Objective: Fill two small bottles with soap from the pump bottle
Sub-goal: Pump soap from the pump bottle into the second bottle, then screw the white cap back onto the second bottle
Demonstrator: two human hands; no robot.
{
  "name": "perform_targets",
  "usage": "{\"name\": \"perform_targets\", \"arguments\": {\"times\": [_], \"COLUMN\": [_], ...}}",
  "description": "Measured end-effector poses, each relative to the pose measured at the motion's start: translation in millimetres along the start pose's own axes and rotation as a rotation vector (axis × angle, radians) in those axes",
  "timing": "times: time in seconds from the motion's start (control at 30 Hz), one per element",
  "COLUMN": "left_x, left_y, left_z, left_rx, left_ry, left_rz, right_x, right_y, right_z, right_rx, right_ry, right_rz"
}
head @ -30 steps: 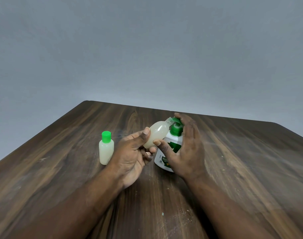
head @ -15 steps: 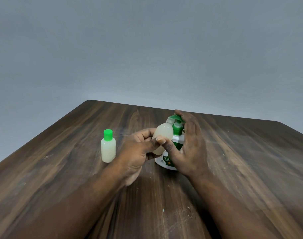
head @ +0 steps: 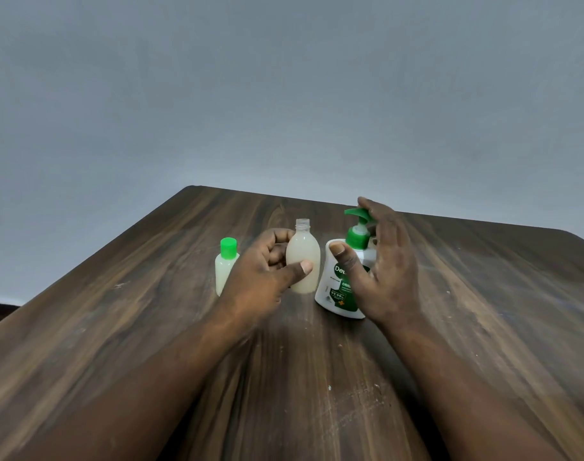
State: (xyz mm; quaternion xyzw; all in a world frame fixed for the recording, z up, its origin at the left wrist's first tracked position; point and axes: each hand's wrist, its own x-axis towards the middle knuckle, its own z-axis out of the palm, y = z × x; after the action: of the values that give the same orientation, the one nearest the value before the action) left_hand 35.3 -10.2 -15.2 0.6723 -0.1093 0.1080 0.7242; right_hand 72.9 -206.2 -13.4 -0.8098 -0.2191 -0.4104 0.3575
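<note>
My left hand (head: 264, 277) grips an uncapped small bottle (head: 303, 252), upright, nearly full of pale soap, its base at the table. To its right stands the white pump bottle (head: 337, 284) with a green pump head (head: 357, 214). My right hand (head: 383, 267) curls around the pump bottle, fingers over the pump head, thumb on the bottle's front. A second small bottle (head: 224, 271) with a green cap stands left of my left hand, also holding pale soap and partly hidden by that hand.
The dark wooden table (head: 150, 327) has far edges near the bottles and a plain grey wall behind. Small pale specks lie on the wood in front of me and to the right.
The uncapped bottle went from tilted under the pump nozzle to upright, moved left and down away from the pump. The pump head has risen back up.
</note>
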Motion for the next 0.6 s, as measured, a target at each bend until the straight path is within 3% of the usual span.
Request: {"name": "perform_targets", "arguments": {"times": [0.23, 0.33, 0.4, 0.47, 0.6], "left_x": [-28.4, -39.6, -44.9, -47.5, -48.7], "left_y": [-6.2, -2.9, -1.7, -3.6, -6.0], "left_z": [-20.5, -30.0, -39.2, -49.2, -62.3], "left_rx": [0.322, 0.393, 0.417, 0.411, 0.416], "left_ry": [0.066, 0.1, 0.152, 0.201, 0.267], "left_rz": [0.039, 0.061, 0.039, 0.014, 0.006], "right_x": [2.2, 3.0, 2.1, -0.9, -6.1], "right_y": [-11.9, -19.9, -30.7, -44.5, -62.4], "right_z": [-8.0, -15.7, -17.2, -12.1, 13.9], "right_rx": [-0.055, -0.061, -0.06, -0.07, -0.131], "right_ry": [0.146, 0.296, 0.307, 0.204, -0.209], "right_rz": [-0.05, -0.188, -0.299, -0.394, -0.407]}}
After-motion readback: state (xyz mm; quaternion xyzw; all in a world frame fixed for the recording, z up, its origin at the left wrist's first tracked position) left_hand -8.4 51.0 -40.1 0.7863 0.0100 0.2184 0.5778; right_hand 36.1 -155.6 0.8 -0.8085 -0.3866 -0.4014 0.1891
